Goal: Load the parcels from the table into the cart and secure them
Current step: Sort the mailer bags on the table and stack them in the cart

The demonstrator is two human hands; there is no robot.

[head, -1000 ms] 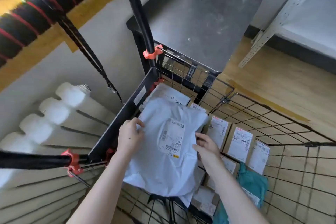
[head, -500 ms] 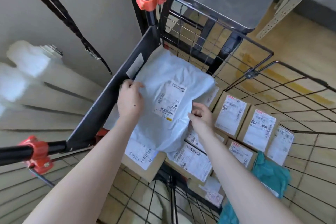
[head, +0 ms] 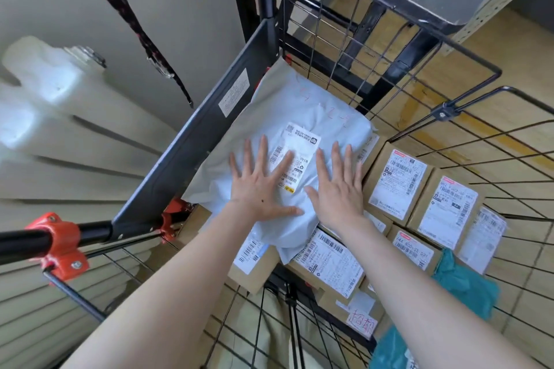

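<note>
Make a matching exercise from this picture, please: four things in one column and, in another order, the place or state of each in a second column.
Things
1. white mailer bag
2. black strap
3. radiator
4. left hand

Places or states
a. hangs in front of the wall
b. flat, fingers spread
c. lies on cardboard boxes in the cart
d. stands left of the cart, outside it

Pairs: 1-c, 2-a, 3-d, 4-b

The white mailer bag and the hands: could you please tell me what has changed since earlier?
The left hand and right hand released the edges of the white mailer bag and now press it flat onto the cardboard boxes. Boxes and teal bag stayed put.
</note>
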